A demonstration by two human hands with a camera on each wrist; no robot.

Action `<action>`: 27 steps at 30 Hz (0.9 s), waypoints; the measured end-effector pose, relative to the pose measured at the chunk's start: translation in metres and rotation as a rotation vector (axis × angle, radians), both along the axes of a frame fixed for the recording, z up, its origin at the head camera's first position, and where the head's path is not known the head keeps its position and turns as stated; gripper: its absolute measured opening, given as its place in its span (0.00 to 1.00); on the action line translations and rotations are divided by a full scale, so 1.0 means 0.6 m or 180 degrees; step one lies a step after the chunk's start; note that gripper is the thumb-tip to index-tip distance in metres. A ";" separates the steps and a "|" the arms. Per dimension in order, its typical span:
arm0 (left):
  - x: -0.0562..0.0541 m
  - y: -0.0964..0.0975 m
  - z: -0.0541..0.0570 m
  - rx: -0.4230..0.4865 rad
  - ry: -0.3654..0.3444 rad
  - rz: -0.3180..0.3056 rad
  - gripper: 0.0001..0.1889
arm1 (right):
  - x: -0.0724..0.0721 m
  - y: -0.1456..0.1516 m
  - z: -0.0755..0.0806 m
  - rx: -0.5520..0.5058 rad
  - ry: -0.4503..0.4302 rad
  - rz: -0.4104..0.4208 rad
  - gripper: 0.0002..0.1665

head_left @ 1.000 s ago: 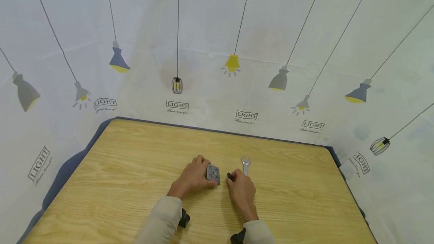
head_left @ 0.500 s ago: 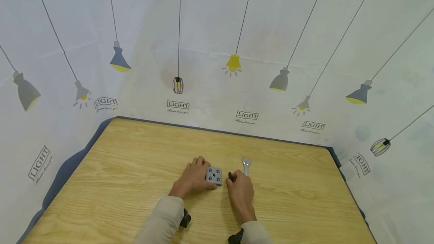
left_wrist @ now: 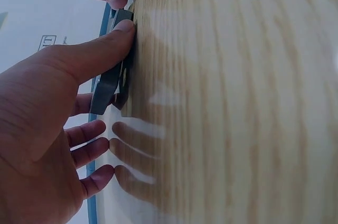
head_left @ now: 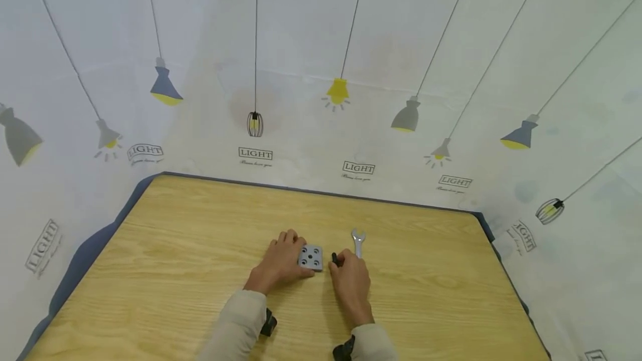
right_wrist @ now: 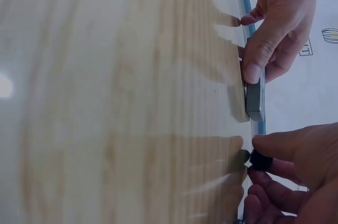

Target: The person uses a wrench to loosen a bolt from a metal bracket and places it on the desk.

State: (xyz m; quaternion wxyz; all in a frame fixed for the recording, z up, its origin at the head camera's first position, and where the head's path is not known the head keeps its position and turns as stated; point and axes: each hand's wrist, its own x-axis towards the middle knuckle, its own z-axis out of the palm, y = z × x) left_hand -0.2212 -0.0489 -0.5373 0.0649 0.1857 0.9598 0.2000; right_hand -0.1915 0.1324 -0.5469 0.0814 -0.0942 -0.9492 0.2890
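My left hand [head_left: 281,261] grips a grey square plate [head_left: 311,258] with several round holes in its upper face. In the left wrist view the thumb presses the near edge of the plate [left_wrist: 108,84], which sits slightly tilted just over the table, and the outer fingers reach down to the wood. A short way to the right, my right hand [head_left: 353,280] pinches a small black cylindrical piece [right_wrist: 261,160] between thumb and fingers, low at the tabletop. The piece is apart from the plate; its far end is hidden by the fingers.
An open-end wrench [head_left: 358,241] lies just beyond the right hand, its handle partly covered by that hand. The wood-grain table [head_left: 200,227] spreads around both hands. A white curtain [head_left: 301,60] printed with lamps encloses the table's back and sides.
The plate has turned in my left hand, so its holed face looks more upward and appears lighter. The right hand still pinches the black piece. The head view has shifted slightly.
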 end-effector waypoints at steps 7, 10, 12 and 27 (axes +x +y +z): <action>-0.001 -0.010 -0.002 -0.0014 0.0078 0.0016 0.41 | -0.002 -0.009 0.001 0.0002 0.0030 0.0037 0.08; 0.003 -0.012 -0.007 0.0063 0.0026 0.0024 0.41 | 0.001 -0.012 -0.001 0.0027 -0.0010 0.0032 0.09; 0.007 -0.016 -0.010 0.0078 0.0000 0.0035 0.41 | 0.004 -0.014 -0.004 0.0042 -0.0019 0.0049 0.09; 0.022 -0.038 -0.006 0.0123 -0.0056 0.0125 0.40 | 0.012 -0.030 0.003 0.0128 -0.0010 0.0202 0.11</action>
